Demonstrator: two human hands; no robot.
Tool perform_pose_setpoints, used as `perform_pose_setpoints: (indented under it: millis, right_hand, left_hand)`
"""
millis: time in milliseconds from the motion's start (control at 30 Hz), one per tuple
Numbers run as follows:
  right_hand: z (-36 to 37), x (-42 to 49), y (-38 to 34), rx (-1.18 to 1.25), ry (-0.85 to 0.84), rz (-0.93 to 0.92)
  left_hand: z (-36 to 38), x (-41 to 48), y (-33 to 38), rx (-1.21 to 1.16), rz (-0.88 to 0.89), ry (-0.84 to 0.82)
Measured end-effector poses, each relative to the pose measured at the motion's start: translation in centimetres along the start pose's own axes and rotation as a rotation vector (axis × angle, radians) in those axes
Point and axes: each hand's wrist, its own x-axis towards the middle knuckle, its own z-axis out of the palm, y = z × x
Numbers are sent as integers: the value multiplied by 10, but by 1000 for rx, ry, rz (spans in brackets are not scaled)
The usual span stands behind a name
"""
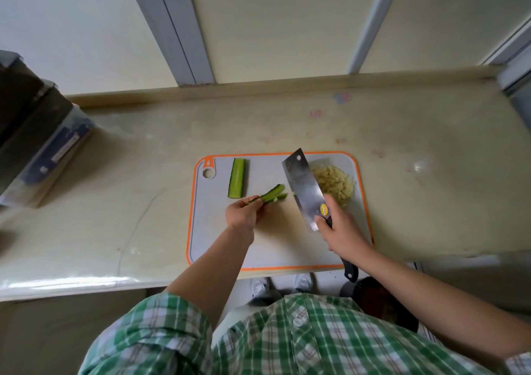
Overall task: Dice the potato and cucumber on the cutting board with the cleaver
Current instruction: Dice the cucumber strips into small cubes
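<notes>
Head view, looking down. I see a grey plastic cutting board with rounded corners, an orange rim and a round hanging hole at its far left corner. It lies flat on a glossy, pale beige counter marked with faint stains. Behind the counter rises a cream panelled wall divided by grey strips, and a dark box with a blue label stands at far left. The left hand pinches a bundle of long green cucumber strips near the board's middle. A cucumber half, pale cut face up, lies apart toward the far left. The right hand grips the black handle of the cleaver. Its broad rectangular steel blade bears a yellow sticker and is tilted so its flat face shows, just right of the strips. A heap of pale yellow diced potato sits at the board's far right, partly behind the blade. A green plaid shirt fills the foreground.
</notes>
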Motion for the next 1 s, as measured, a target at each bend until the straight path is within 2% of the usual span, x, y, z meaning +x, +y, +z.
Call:
perform_pose_setpoints:
  millis: [200,300,400,567,700,833,1000]
  right_hand:
    - [10,-3,-9,-32,-107,-89]
    - [10,3,-5,-75,-33,-57]
    - [3,9,2,-19,65,22]
    - [-3,11,1,83,45,17]
    - [-3,9,-4,221,2,89]
    - [-8,8,-8,395,-97,195]
    - [-15,6,-10,463,-97,199]
  left_hand:
    - [7,-3,5,-90,-214,14]
    - [9,-4,7,-98,-271,-3]
    - [6,-5,12,-129,-284,-6]
    - [5,-8,16,-132,-195,-21]
    - [0,-3,9,149,60,-21]
    - [-12,0,2,886,399,37]
    - [-10,-4,2,1131,602,-32]
